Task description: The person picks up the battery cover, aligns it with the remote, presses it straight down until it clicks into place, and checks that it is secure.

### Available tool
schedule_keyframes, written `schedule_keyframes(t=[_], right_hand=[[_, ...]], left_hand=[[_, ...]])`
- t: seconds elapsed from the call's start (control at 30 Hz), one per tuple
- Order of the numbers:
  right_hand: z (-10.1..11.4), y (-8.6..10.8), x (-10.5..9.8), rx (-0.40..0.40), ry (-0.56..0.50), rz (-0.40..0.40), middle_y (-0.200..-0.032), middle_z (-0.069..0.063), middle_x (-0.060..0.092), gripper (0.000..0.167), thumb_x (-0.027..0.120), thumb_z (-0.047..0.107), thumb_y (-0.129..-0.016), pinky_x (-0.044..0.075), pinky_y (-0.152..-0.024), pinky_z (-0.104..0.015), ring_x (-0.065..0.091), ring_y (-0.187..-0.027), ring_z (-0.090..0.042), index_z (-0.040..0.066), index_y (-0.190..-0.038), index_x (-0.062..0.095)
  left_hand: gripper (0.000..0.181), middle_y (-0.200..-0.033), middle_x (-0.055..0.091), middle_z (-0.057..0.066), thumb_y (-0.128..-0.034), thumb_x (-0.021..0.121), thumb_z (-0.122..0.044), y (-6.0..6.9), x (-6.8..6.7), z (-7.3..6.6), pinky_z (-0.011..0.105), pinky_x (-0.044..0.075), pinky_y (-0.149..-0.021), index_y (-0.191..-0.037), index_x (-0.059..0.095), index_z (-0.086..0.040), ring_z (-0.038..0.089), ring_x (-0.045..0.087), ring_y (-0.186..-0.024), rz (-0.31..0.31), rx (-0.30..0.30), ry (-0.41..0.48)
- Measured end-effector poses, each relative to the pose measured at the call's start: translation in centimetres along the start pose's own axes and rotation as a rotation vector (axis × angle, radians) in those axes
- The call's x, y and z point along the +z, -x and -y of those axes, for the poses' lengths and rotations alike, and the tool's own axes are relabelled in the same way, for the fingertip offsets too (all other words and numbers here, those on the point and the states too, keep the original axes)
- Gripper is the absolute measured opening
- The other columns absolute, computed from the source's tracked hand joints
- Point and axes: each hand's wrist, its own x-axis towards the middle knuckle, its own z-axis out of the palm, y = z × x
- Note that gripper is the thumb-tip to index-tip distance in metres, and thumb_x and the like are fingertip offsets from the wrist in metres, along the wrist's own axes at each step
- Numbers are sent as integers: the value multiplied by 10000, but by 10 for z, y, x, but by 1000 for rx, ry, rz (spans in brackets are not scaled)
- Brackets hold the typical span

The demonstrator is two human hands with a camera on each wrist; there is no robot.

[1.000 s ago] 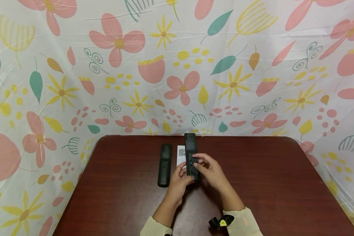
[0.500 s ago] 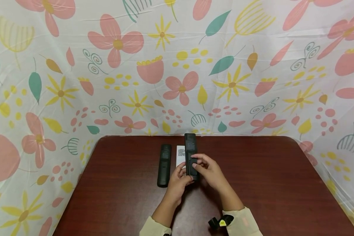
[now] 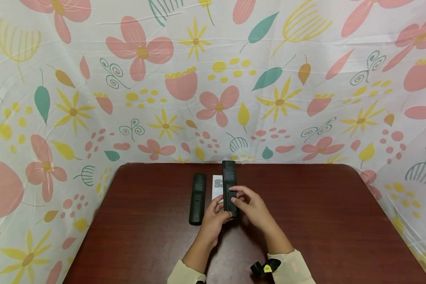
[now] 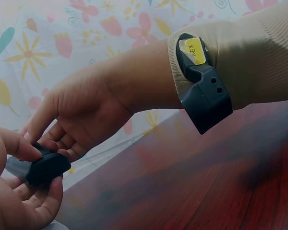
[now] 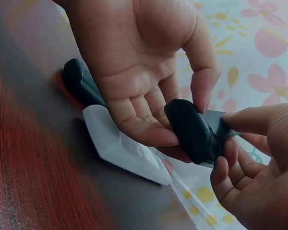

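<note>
A black remote control (image 3: 228,173), back side up, is raised a little above the table, its near end toward the person. My left hand (image 3: 212,223) grips that lower end, thumb on top and fingers beneath; the left wrist view shows the remote's rounded end (image 4: 48,168) between thumb and fingers. My right hand (image 3: 255,207) pinches the battery cover (image 3: 232,195) at the compartment, thumb and forefinger on it. In the right wrist view the cover's thin edge sticks out beside the right fingers (image 5: 252,120). The batteries, if any, are hidden.
A second black remote (image 3: 197,199) lies face down to the left. Between the two, a white flat-backed thing with printed text (image 3: 217,187) lies partly covered by the left hand and the held remote. Dark red wooden table (image 3: 305,221); flowered cloth (image 3: 213,79) stands behind it.
One second ago the battery compartment showed a gap beside the cover; the cover now sits lower over it. The right hand has shifted very slightly; the left hand keeps its hold.
</note>
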Motion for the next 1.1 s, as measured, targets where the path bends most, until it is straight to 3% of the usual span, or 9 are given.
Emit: schedule_keyframes(t=[0.23,0.5,0.67,0.93,1.1], right_hand=[[1,-1,1,28,46,-7,-1022,-160,570,330,656,87,-973,467,-699,-257,538,-844,-226,59,-1302,639],[-2,0,1,35,57,-18,-952,-91,538,314,690,195,-967,446,-696,-260,510,-816,-191,182,-1280,671],[-3,-1,-1,29,54,-11,-942,-97,532,306,690,228,-968,439,-675,-260,505,-807,-206,193,-1272,675],[-3,-1,1,28,56,-12,-931,-81,533,324,687,187,-968,439,-655,-242,502,-790,-175,160,-1290,665],[13,1,0,49,56,-1,-927,-103,539,336,660,104,-975,435,-650,-235,505,-786,-208,80,-1311,645]], left_hand=[[743,-1354,590,189,-833,620,15,0,0,1,323,572,-863,-1531,372,-52,142,666,-950,3,3,8],[723,-1346,600,184,-849,640,-3,0,0,1,310,570,-855,-1523,384,-55,135,670,-944,3,-1,0],[680,-1339,611,174,-897,680,-64,0,0,2,302,568,-853,-1516,397,-64,142,671,-971,3,4,-8],[664,-1337,613,175,-917,695,-94,1,1,2,310,567,-855,-1511,400,-57,142,671,-988,0,11,-12],[667,-1332,615,175,-914,693,-85,0,0,2,303,566,-855,-1510,396,-53,138,670,-985,3,8,-12]])
